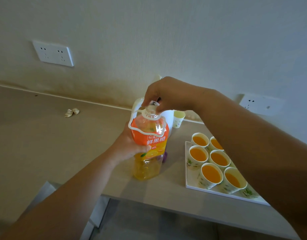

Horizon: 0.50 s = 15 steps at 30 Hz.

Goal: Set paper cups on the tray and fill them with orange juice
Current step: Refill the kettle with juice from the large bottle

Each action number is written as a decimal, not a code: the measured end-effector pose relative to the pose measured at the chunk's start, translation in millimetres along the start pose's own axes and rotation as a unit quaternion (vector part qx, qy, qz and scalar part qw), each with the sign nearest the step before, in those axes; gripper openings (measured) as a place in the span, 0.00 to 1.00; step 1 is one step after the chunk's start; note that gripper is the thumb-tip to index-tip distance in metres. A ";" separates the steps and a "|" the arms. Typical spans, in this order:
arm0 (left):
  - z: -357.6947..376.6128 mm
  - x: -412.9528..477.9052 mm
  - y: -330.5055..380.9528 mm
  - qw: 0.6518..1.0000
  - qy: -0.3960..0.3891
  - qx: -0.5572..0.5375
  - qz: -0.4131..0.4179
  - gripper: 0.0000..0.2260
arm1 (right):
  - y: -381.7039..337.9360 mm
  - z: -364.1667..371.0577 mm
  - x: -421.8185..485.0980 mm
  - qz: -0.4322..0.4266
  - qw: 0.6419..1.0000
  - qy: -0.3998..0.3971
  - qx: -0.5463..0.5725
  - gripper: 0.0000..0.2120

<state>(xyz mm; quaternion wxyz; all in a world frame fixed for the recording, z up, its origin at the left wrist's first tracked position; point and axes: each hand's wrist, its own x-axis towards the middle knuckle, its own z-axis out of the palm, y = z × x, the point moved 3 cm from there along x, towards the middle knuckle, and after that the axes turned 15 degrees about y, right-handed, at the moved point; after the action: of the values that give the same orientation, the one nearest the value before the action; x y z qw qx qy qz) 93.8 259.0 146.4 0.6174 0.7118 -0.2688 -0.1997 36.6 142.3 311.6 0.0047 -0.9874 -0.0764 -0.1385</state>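
- Left grip is wrapping around the middle of the juice bottle, which is standing upright near the front edge of the desk.
- Right grip is pinching the cap from above, directly on the bottle's vertical long axis.
- Tray is lying to the right of the bottle, partly under the right forearm. The six paper cups showing on it are holding juice, so the cap is probably being closed.
- One empty cup is standing behind the bottle, near the wall.
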 end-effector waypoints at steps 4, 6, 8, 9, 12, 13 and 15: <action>-0.1 -0.5 -0.4 1.000 0.000 0.001 0.002 0.42 | -5.7 -2.3 3.6 -0.021 0.999 -0.011 -0.044 0.19; 0.6 0.0 -0.7 1.000 0.003 0.000 0.005 0.41 | -4.5 -1.1 4.2 -0.002 0.998 -0.002 -0.062 0.19; 1.3 -0.1 -0.5 1.000 0.004 -0.003 0.008 0.39 | -3.1 5.3 5.7 0.034 0.995 0.012 -0.090 0.22; 1.1 -0.2 -0.4 1.000 0.004 -0.003 0.008 0.39 | -2.6 10.0 6.7 0.060 0.993 0.020 -0.102 0.24; 0.9 -1.2 0.0 1.000 0.002 -0.005 0.006 0.41 | -1.4 19.4 6.1 0.144 0.980 0.064 -0.119 0.30; 0.7 -1.2 -0.2 1.000 0.000 -0.006 0.007 0.40 | -1.2 20.2 4.6 0.156 0.976 0.069 -0.135 0.32; 0.8 -1.0 -1.1 1.000 -0.003 -0.010 0.006 0.41 | -0.7 20.2 0.6 0.154 0.975 0.058 -0.149 0.36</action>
<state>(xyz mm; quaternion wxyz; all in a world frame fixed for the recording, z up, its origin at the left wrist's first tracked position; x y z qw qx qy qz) 92.6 259.1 145.2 0.6248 0.7036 -0.2730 -0.2002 42.6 143.7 292.3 -0.1166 -0.9671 0.0985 -0.2033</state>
